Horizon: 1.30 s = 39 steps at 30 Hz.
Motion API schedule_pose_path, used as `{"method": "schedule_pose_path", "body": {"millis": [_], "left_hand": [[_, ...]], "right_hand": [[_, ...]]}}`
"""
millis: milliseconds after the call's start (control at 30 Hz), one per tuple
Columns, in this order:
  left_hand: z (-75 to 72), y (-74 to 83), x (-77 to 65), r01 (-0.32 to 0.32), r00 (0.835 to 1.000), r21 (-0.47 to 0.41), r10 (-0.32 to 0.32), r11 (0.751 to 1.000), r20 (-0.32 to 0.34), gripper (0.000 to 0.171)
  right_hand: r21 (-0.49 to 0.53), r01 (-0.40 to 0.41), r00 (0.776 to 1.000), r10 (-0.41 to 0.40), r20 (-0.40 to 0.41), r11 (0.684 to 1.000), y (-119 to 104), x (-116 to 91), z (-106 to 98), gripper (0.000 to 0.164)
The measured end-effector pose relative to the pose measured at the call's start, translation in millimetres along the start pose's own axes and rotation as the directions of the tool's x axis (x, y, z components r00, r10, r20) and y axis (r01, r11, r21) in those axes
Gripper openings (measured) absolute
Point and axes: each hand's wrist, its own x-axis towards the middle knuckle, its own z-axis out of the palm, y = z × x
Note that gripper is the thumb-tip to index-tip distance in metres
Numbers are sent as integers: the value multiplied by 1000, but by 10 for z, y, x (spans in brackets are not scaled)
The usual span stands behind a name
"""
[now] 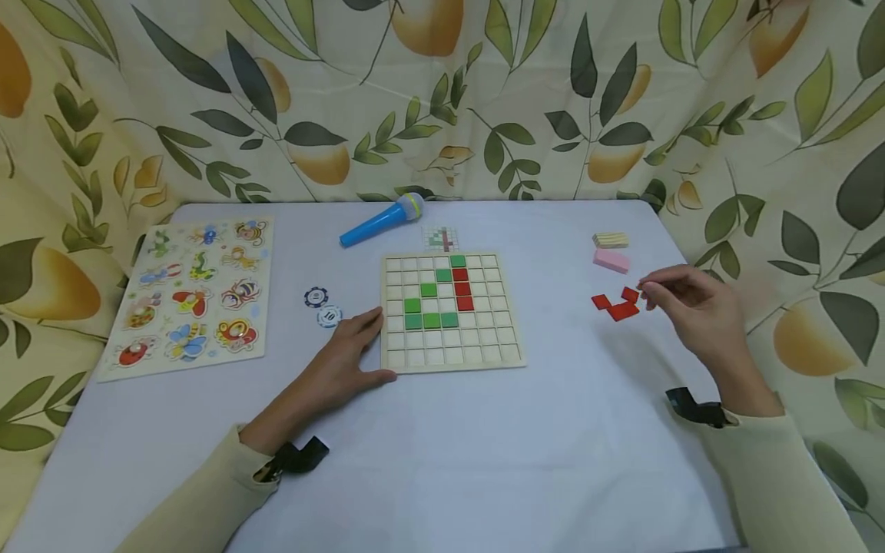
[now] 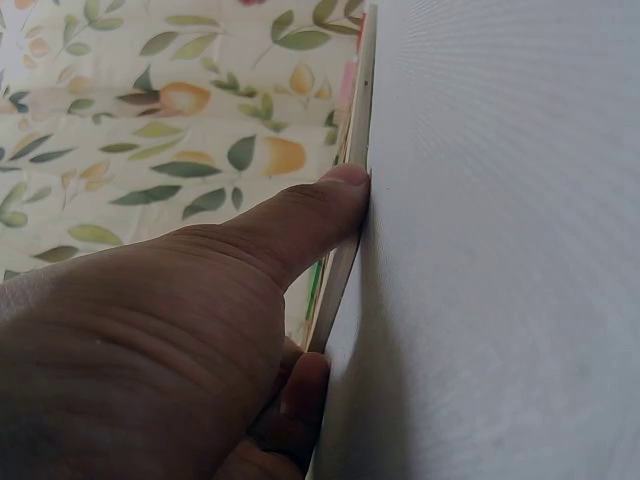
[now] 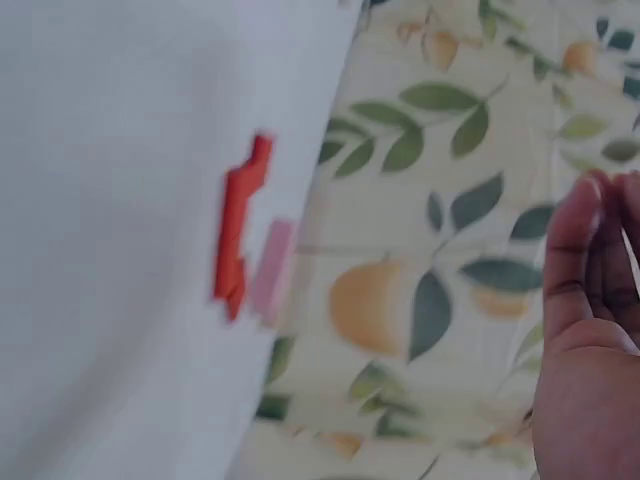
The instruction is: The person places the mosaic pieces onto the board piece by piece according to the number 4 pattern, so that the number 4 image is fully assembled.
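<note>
Small, flat red tiles [image 1: 623, 311] are lying clustered on the table [image 1: 553, 430], well right of the pale grid board [image 1: 442, 357], probably handling as light, stiff and slightly slippery, best pinched by opposite edges. The right hand [image 1: 698, 315] is hovering beside them, fingertips meeting, any held tile impossible to tell; the left hand [image 1: 339, 361] is resting unclenched against the board's left side.

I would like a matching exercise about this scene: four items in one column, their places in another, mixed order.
1. left hand
2. blue microphone
3. pink block
4. picture sheet

A. left end of the table
B. next to the cream stack
C. touching the grid board
D. beyond the grid board's far edge

Pairs: 1-C, 2-D, 3-B, 4-A
</note>
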Motion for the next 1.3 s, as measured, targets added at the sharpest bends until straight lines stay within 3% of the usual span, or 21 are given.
{"method": "schedule_pose_path", "body": {"millis": [133,200,233,333,467,600,733,933,1067,1300], "left_hand": [[-30,-4,-11,7,1000,0,-7,1000,4,105],[-26,-1,-11,8,1000,1,-8,1000,5,105],[-23,6,-9,9,1000,-2,-9,1000,7,106],[-13,11,-8,9,1000,3,-9,1000,9,105],[-20,-3,-14,12,1000,5,-12,1000,4,105],[-16,1,-8,16,1000,-4,-16,1000,5,105],[0,3,-3,19,1000,-9,-19,1000,8,105],[6,1,-4,13,1000,-2,-13,1000,0,105],[4,9,-5,16,1000,-4,-16,1000,2,105],[-1,17,-10,12,1000,2,-13,1000,1,104]], "right_hand": [[245,-111,987,136,-88,963,310,-131,-206,25],[299,-170,973,208,-103,939,451,-161,-252,26],[276,-202,966,238,-104,940,516,-170,-269,27],[56,-324,944,327,-54,944,688,-175,-294,32],[-141,-372,919,386,83,917,871,-141,-253,38],[-163,-355,912,380,157,920,973,-148,-216,39],[-255,-316,909,369,194,914,993,-138,-202,43],[-374,-203,907,318,276,905,945,-78,-170,43],[-413,-163,912,297,284,896,927,-45,-145,38],[-460,-201,902,346,257,865,921,-52,-125,35]]}}
